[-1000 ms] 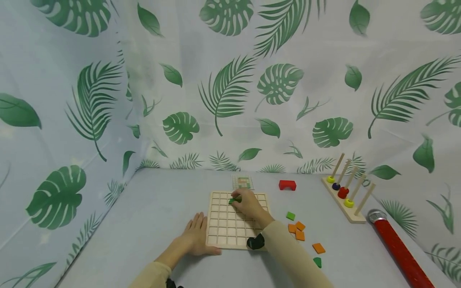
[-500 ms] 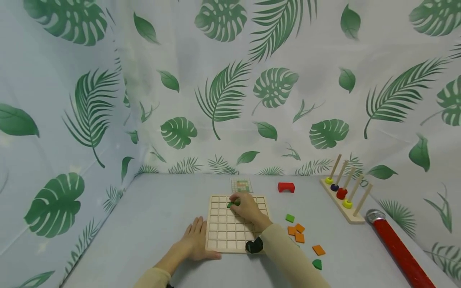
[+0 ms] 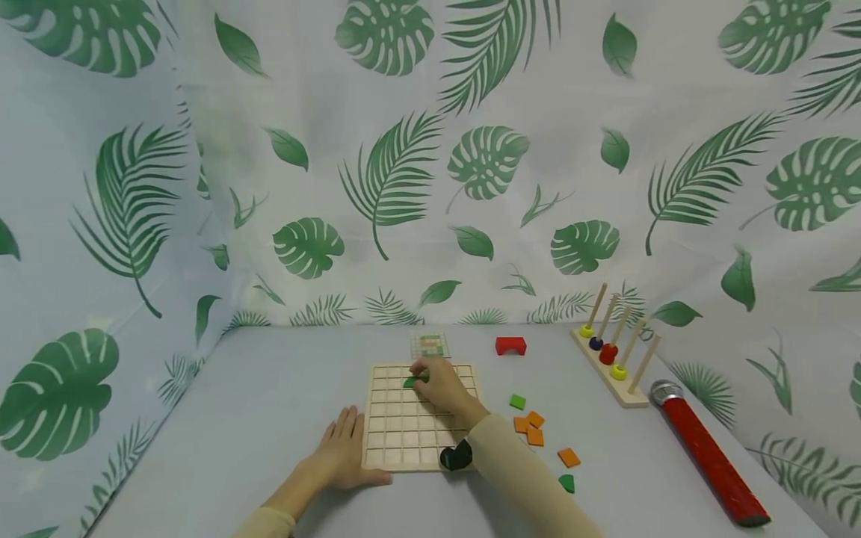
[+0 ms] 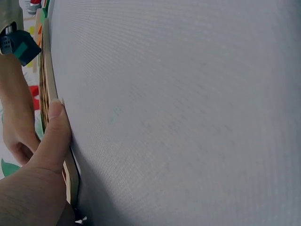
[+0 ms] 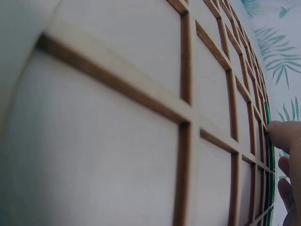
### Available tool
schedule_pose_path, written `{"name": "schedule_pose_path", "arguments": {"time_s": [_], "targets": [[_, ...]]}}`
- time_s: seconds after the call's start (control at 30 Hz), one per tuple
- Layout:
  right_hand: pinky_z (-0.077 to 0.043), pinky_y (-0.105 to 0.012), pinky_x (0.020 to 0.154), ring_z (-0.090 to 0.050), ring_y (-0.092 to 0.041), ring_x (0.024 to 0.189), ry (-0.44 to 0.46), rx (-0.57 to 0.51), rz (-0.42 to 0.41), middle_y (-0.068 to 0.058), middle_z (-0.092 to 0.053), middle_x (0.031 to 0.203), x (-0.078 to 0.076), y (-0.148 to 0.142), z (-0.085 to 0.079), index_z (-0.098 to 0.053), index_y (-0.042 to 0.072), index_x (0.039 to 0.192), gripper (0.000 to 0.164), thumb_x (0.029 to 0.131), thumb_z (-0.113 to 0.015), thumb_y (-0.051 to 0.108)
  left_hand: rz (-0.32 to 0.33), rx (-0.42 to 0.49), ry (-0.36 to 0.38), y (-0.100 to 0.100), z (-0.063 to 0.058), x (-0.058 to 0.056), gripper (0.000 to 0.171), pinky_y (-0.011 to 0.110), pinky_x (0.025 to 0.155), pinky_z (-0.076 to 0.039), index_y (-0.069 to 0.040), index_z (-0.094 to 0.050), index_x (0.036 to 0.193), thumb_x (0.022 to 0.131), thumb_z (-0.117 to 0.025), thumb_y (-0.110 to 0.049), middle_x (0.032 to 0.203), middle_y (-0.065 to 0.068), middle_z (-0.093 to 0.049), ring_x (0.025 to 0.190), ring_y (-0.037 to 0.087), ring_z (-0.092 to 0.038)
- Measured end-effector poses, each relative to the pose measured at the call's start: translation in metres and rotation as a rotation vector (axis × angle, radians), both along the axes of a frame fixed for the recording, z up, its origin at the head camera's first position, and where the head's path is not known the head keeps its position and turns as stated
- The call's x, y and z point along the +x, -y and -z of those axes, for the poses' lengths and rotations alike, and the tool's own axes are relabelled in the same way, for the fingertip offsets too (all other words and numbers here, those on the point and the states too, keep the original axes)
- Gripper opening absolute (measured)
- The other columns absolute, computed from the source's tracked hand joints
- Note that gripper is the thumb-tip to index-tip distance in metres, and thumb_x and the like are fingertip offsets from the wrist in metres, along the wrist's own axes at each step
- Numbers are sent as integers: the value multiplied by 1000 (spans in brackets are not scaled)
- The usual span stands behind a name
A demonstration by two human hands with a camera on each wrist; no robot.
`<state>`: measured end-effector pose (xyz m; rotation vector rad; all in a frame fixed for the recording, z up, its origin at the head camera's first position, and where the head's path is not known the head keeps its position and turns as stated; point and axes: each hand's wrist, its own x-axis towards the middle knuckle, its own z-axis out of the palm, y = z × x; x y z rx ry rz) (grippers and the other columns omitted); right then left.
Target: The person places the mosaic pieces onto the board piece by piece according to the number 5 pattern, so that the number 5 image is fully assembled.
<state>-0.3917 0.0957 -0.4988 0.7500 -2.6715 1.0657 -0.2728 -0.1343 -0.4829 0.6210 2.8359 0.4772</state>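
A square wooden grid board point(image 3: 401, 433) lies on the table. At its left front corner rests my left hand point(image 3: 344, 454), fingers straight along the left side and thumb along the front edge; the left wrist view shows the thumb point(image 4: 55, 132) against the rim. Over the far rows, my right hand point(image 3: 440, 386) pinches a green piece point(image 3: 424, 377) between thumb and fingers. Another bit of green point(image 3: 409, 382) shows just left of the fingertips. In the right wrist view the thumb point(image 5: 282, 134) touches a green edge point(image 5: 267, 112) at the far row of the grid.
Right of the board lie a light green square point(image 3: 517, 402), several orange squares point(image 3: 534, 436) and a dark green piece point(image 3: 567, 483). Behind it are a pattern card point(image 3: 429, 345) and a red arch block point(image 3: 510, 345). A peg stand point(image 3: 608, 366) and red microphone point(image 3: 709, 456) stand farther right.
The head view has turned slightly right, so everything shifts left in it. My right hand stays at the same far cells with the green piece; my left hand has not moved on the board.
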Motion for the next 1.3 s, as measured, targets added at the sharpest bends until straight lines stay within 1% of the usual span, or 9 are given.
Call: {"name": "schedule_pose_path", "arguments": {"time_s": [0.2,0.3,0.4,0.5,0.57,0.73,0.9,1.07,1.3], "targets": [[-52,-30,78,-64,-22,95,0,-10,-8,-9,-64,106,7,2,1,-64,0,110,25,86,-67,5,3,12,-21,7,15,0,127,60,108,-11,14,-19,142,67,-54,-82,148,36,-11,138,48,-8],[-52,-30,79,-63,-24,99,27,-13,-13,-11,-62,112,10,-4,0,-62,0,115,28,88,-65,4,6,17,-16,4,16,1,129,60,108,-11,15,-19,142,66,-54,-82,148,36,-11,138,48,-8],[-51,-31,82,-60,-24,106,51,-9,-14,-10,-61,116,12,-12,-4,-60,1,120,31,90,-63,4,-5,7,-15,3,14,1,128,59,109,-12,15,-19,143,66,-56,-81,148,36,-11,138,48,-8],[-50,-36,86,-56,-26,110,56,-3,0,-10,-60,117,14,-21,-10,-59,0,122,32,90,-62,4,-17,-12,-7,1,5,3,123,58,109,-13,15,-20,142,69,-60,-76,148,36,-12,138,48,-9],[-49,-37,87,-56,-26,110,55,-3,10,-10,-61,116,16,-28,-14,-59,0,122,32,90,-62,5,-18,-18,-1,-1,-2,6,120,58,109,-14,15,-21,142,71,-63,-72,147,36,-13,137,48,-10],[-50,-37,85,-58,-25,102,52,-32,33,-10,-64,111,22,-52,-21,-61,-1,118,30,88,-64,4,-4,-10,-3,-2,-2,5,121,58,109,-13,16,-20,141,71,-62,-73,147,38,-12,137,49,-10],[-51,-35,82,-60,-22,97,89,-62,88,-7,-65,106,30,-84,-21,-63,0,114,28,87,-67,5,1,8,-12,-1,0,2,125,60,108,-12,17,-19,140,68,-61,-76,146,38,-12,136,50,-9],[-52,-34,82,-62,-18,91,94,-33,153,-4,-66,102,38,-112,-19,-65,3,109,25,85,-69,7,-19,3,-34,2,8,-4,127,58,109,-11,16,-19,142,67,-59,-79,147,36,-11,137,48,-9],[-51,-36,85,-61,-16,91,132,4,246,-1,-67,100,58,-145,-15,-66,6,108,25,84,-70,8,-29,-14,-13,1,7,-1,126,56,110,-10,14,-18,143,68,-58,-79,149,35,-10,138,46,-8]]}}
